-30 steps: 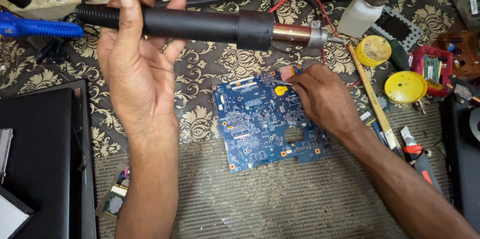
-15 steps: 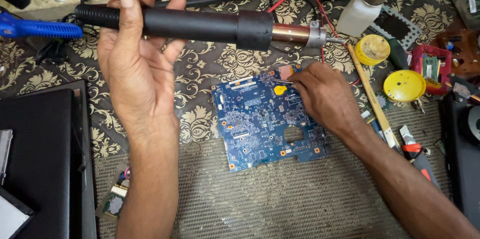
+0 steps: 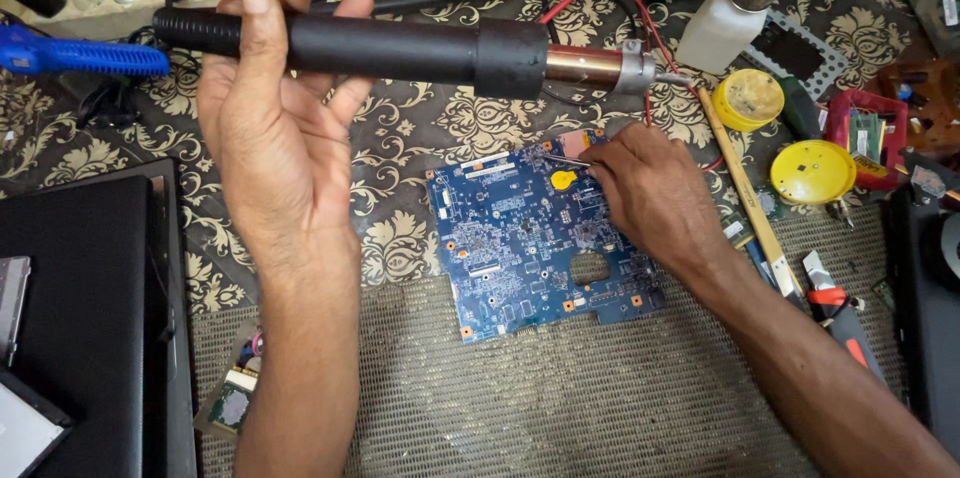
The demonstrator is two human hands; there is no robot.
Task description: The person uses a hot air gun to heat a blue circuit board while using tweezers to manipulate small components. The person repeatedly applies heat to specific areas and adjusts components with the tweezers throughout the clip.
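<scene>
The left hand is raised above the desk, palm up, fingers curled over the black handle of a hot air rework gun that lies level across the view, its metal nozzle pointing right and ending above the upper right corner of a blue circuit board. The board lies flat near the middle of the desk, partly on a patterned cloth and partly on a woven mat. The right hand rests on the board's right part, fingers pinched on thin metal tweezers whose tips lie just beside a small yellow round part near the board's top edge. A white pump bottle stands at the upper right, with two yellow round tins and a long wooden stick near the right hand. A blue brush handle lies at the far left above a black laptop.
</scene>
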